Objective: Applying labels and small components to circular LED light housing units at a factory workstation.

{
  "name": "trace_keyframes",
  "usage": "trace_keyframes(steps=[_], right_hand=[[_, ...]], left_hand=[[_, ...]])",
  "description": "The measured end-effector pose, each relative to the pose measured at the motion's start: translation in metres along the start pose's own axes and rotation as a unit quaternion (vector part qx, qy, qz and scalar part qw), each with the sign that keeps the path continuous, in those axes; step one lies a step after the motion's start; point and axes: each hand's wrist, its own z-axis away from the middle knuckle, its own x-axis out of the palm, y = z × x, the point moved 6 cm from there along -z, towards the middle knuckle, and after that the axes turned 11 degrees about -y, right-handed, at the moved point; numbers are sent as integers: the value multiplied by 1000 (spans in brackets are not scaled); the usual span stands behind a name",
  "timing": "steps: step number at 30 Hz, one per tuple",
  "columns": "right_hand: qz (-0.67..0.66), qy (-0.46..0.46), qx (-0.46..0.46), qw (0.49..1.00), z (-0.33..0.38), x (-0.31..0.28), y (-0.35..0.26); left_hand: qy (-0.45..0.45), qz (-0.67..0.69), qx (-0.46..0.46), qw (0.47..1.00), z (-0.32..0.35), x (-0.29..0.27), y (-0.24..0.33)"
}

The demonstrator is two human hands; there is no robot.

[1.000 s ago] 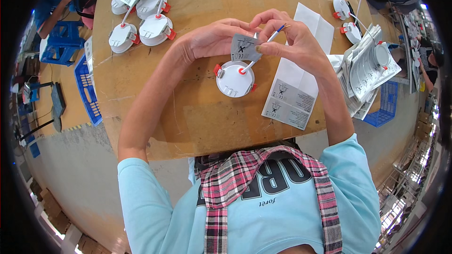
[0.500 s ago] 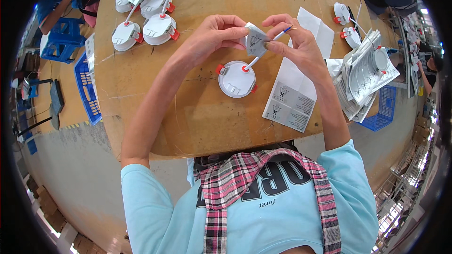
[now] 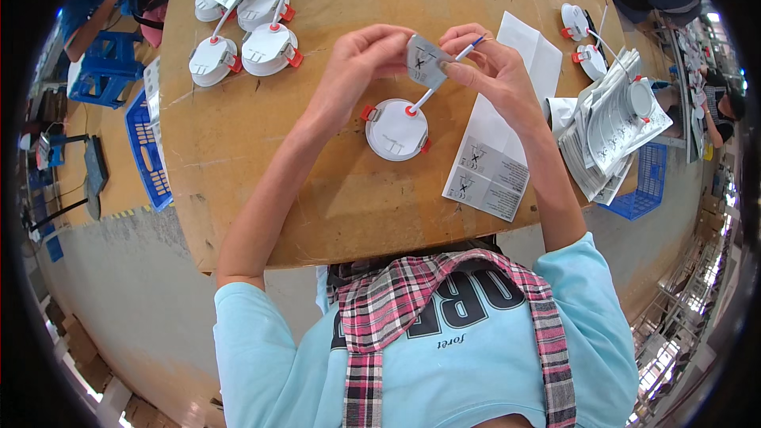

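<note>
A round white downlight (image 3: pixel 396 133) with red-tipped spring clips lies on the table in front of me. Its white cable (image 3: pixel 425 100) rises from a red grommet toward my hands. A silver-grey printed label (image 3: pixel 425 63) is wrapped or folded at the cable, and I cannot see whether its halves are fully joined. Thumb and fingers of my left hand (image 3: pixel 357 63) pinch the label's left edge. My right hand (image 3: pixel 503 83) is closed round the cable near its blue-tipped end, thumb on the label's right edge. Below it lies a white label sheet (image 3: pixel 485 178) with grey labels left on it.
Several labelled downlights (image 3: pixel 269 49) stand at the far left of the wooden table (image 3: pixel 317 222). Two more downlights (image 3: pixel 592 62) and a stack of label sheets (image 3: pixel 598 139) are at the right. Blue baskets (image 3: pixel 148 147) and a blue stool (image 3: pixel 111 63) flank the table; other people work nearby.
My left hand has turned and risen slightly, its fingers now further behind the label. The label faces me more flatly, and the downlight has shifted a little up and left.
</note>
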Motion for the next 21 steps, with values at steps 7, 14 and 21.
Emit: trace_keyframes(steps=[7,14,21], right_hand=[[277,2,-30,960,-4,0,-20],[261,13,25,965,-4,-2,-14],[153,28,153,976,-2,-10,-10]], left_hand=[[108,-152,124,975,16,-3,42],[16,-218,37,975,30,19,25],[58,-299,-2,952,36,23,-2]])
